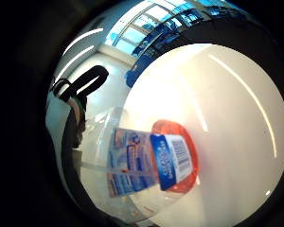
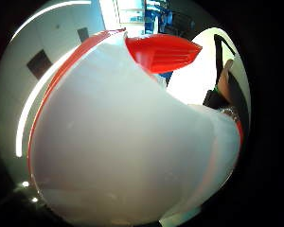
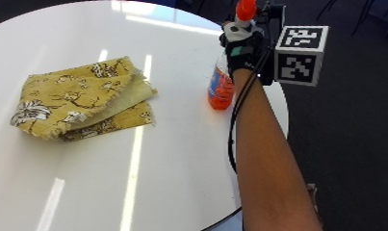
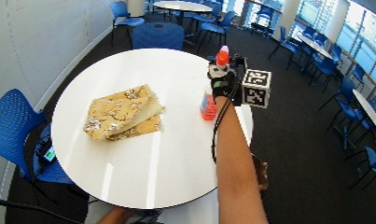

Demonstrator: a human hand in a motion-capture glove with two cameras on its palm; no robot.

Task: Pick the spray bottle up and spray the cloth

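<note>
Spray bottle (image 3: 220, 86) stands near the right edge of the surface (image 3: 181, 159), and the gloved hand (image 3: 243, 45) wraps around its top. It looks not lifted yet. Yellow cloth (image 3: 84, 98) lies well apart, toward the left edge, not sprayed yet

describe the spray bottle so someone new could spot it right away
On the round white table, look to the edge opposite the folded yellow floral cloth. The spray bottle stands there under the gloved right hand: clear, with orange liquid, a blue label and an orange-red top.
</note>
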